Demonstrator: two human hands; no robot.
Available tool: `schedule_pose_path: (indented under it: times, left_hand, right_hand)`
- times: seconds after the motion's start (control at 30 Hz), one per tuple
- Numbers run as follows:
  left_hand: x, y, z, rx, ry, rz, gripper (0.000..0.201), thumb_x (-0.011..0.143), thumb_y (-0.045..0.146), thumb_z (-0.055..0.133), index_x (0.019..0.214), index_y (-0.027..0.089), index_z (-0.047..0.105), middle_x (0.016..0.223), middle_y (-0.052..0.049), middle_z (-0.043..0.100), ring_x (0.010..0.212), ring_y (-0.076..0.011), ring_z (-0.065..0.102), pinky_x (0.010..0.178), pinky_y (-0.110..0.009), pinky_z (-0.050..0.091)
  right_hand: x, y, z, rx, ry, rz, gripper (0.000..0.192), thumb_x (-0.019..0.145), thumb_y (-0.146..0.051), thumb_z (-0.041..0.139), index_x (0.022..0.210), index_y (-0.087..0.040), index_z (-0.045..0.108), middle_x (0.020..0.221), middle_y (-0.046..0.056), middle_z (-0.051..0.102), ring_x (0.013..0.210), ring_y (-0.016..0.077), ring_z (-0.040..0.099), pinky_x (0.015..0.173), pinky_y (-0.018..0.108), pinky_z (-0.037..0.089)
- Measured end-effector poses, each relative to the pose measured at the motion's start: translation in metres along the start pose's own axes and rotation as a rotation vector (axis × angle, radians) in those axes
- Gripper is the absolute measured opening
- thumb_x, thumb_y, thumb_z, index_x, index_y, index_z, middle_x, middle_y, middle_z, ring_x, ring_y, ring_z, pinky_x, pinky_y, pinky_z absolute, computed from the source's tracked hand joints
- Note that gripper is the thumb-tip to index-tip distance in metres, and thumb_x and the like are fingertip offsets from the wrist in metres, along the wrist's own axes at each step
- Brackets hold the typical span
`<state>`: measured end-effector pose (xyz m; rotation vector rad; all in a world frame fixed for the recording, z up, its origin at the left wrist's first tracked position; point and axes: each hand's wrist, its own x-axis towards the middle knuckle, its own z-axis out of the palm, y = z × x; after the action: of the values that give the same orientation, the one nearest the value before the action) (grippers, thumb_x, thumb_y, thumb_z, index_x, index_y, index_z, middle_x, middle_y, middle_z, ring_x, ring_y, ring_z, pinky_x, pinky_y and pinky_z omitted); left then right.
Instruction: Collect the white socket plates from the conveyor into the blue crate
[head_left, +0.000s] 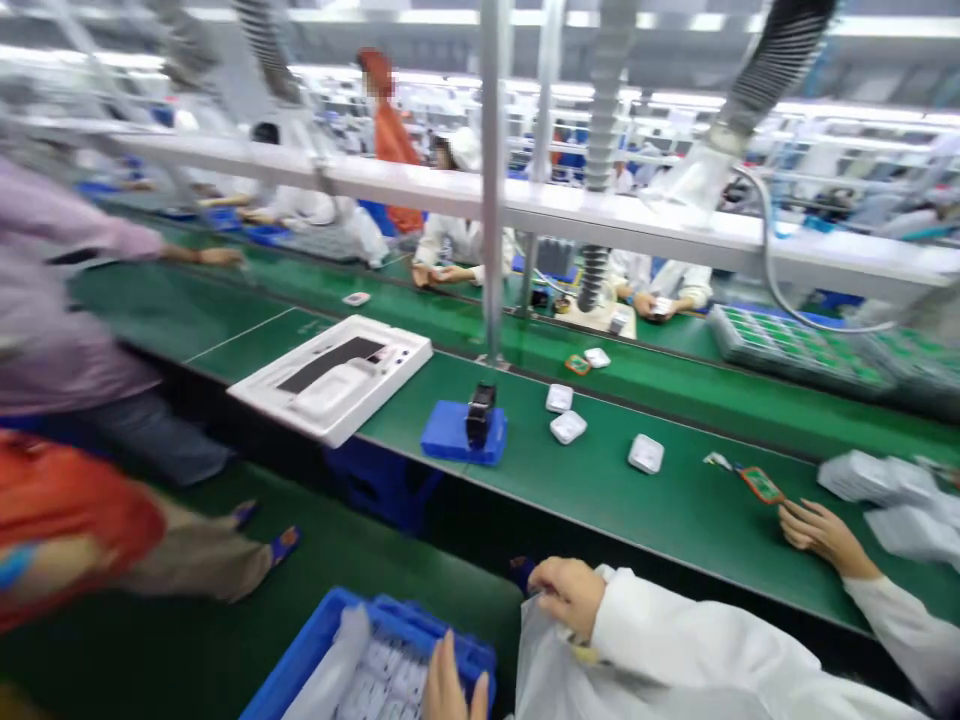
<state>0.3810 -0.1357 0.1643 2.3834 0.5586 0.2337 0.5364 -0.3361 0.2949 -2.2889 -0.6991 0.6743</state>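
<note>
Left hand: at the bottom edge, 6 o'clock. Its fingers lie straight against the near rim of the blue crate. Only the fingers show, so I cannot tell whether they grip anything.
Right hand: just past it toward 1 o'clock, in a white sleeve. Its fingers are clenched on the top edge of the plastic bag.
Plastic bag: clear and limp. It hangs from that pinch below the near edge of the surface, just right of the crate.
Crate contents: pale packets, blurred, with loose film over them.
Handling, as I judge it: the film is thin and slippery, so a pinch on the edge holds better than a fistful. The straight hand would do well to steady the bag's mouth and keep it from folding shut. Holding the bag close to the crate keeps anything that slips inside it.
Another person's hand: at 3 o'clock, resting loosely curled on the surface, near a small green board.
Further out: three white cases at 1 o'clock. A blue block carrying a black device is at 12. A white tray is at 11.
</note>
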Motion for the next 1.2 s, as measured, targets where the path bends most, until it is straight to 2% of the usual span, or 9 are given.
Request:
schedule_pose_path:
  times: [0.1, 0.2, 0.27, 0.37, 0.5, 0.63, 0.77, 1.0, 1.2]
  left_hand:
    - [0.031, 0.060, 0.034, 0.008, -0.265, 0.209, 0.058, 0.081, 0.028, 0.039, 0.138, 0.017, 0.033, 0.138, -0.018, 0.040, 0.132, -0.0280, 0.036, 0.108, -0.045, 0.032]
    - [0.065, 0.114, 0.056, 0.004, -0.460, 0.357, 0.058, 0.080, 0.028, 0.042, 0.137, 0.014, 0.036, 0.142, -0.017, 0.036, 0.133, -0.0276, 0.033, 0.108, -0.044, 0.033]
    - [0.094, 0.146, 0.067, -0.024, -0.492, 0.424, 0.057, 0.081, 0.029, 0.042, 0.136, 0.015, 0.036, 0.142, -0.015, 0.037, 0.133, -0.0261, 0.034, 0.109, -0.042, 0.033]
    - [0.148, 0.187, 0.083, -0.063, -0.471, 0.458, 0.053, 0.083, 0.031, 0.042, 0.133, 0.013, 0.039, 0.136, -0.016, 0.042, 0.130, -0.0258, 0.038, 0.108, -0.042, 0.034]
    - [0.226, 0.223, 0.107, -0.032, -0.459, 0.293, 0.055, 0.082, 0.032, 0.048, 0.130, 0.007, 0.039, 0.127, -0.020, 0.047, 0.109, -0.0242, 0.055, 0.098, -0.039, 0.043]
    - [0.287, 0.236, 0.130, 0.018, -0.412, 0.206, 0.057, 0.082, 0.034, 0.050, 0.131, 0.007, 0.037, 0.125, -0.021, 0.048, 0.108, -0.0255, 0.056, 0.097, -0.041, 0.042]
    - [0.316, 0.240, 0.147, 0.039, -0.431, 0.201, 0.066, 0.079, 0.039, 0.055, 0.133, 0.005, 0.036, 0.129, -0.023, 0.044, 0.120, -0.0296, 0.048, 0.101, -0.041, 0.038]
    - [0.321, 0.246, 0.171, 0.041, -0.489, 0.259, 0.082, 0.074, 0.046, 0.060, 0.139, 0.008, 0.028, 0.136, -0.023, 0.037, 0.126, -0.0324, 0.040, 0.103, -0.042, 0.035]
    - [0.319, 0.241, 0.176, 0.026, -0.488, 0.269, 0.085, 0.072, 0.047, 0.062, 0.139, 0.009, 0.027, 0.135, -0.022, 0.038, 0.120, -0.0307, 0.046, 0.102, -0.042, 0.037]
  right_hand:
    - [-0.021, 0.053, -0.045, 0.017, 0.153, 0.198, 0.032, 0.073, -0.019, 0.055, 0.103, -0.021, 0.064, 0.097, 0.005, 0.064, 0.082, 0.0186, 0.061, 0.077, 0.031, 0.045]
    - [-0.039, 0.111, -0.081, 0.082, 0.368, 0.478, 0.038, 0.074, -0.018, 0.059, 0.112, -0.017, 0.059, 0.107, 0.008, 0.061, 0.086, 0.0161, 0.061, 0.083, 0.029, 0.045]
    - [-0.040, 0.149, -0.106, 0.112, 0.497, 0.647, 0.049, 0.077, -0.020, 0.058, 0.125, -0.015, 0.050, 0.119, 0.011, 0.055, 0.094, 0.0157, 0.060, 0.085, 0.028, 0.045]
    - [-0.024, 0.200, -0.147, 0.123, 0.617, 0.823, 0.056, 0.085, -0.028, 0.051, 0.136, -0.011, 0.035, 0.128, 0.016, 0.047, 0.103, 0.0171, 0.057, 0.090, 0.029, 0.043]
    - [0.022, 0.245, -0.192, 0.119, 0.667, 0.959, 0.069, 0.084, -0.039, 0.053, 0.140, -0.007, 0.027, 0.133, 0.020, 0.041, 0.122, 0.0242, 0.044, 0.098, 0.033, 0.036]
    - [0.062, 0.257, -0.204, 0.116, 0.614, 1.024, 0.086, 0.075, -0.053, 0.061, 0.142, -0.011, 0.025, 0.134, 0.021, 0.038, 0.121, 0.0322, 0.042, 0.097, 0.041, 0.036]
    - [0.080, 0.248, -0.191, 0.088, 0.589, 1.060, 0.099, 0.067, -0.054, 0.067, 0.144, -0.017, 0.019, 0.139, 0.020, 0.030, 0.120, 0.0365, 0.038, 0.093, 0.046, 0.036]
    - [0.088, 0.242, -0.176, 0.028, 0.659, 1.129, 0.087, 0.065, -0.034, 0.067, 0.140, -0.022, 0.026, 0.142, 0.014, 0.023, 0.119, 0.0329, 0.035, 0.088, 0.043, 0.039]
    - [0.081, 0.242, -0.174, 0.019, 0.647, 1.121, 0.084, 0.066, -0.034, 0.064, 0.140, -0.019, 0.026, 0.143, 0.014, 0.022, 0.120, 0.0329, 0.033, 0.089, 0.042, 0.039]
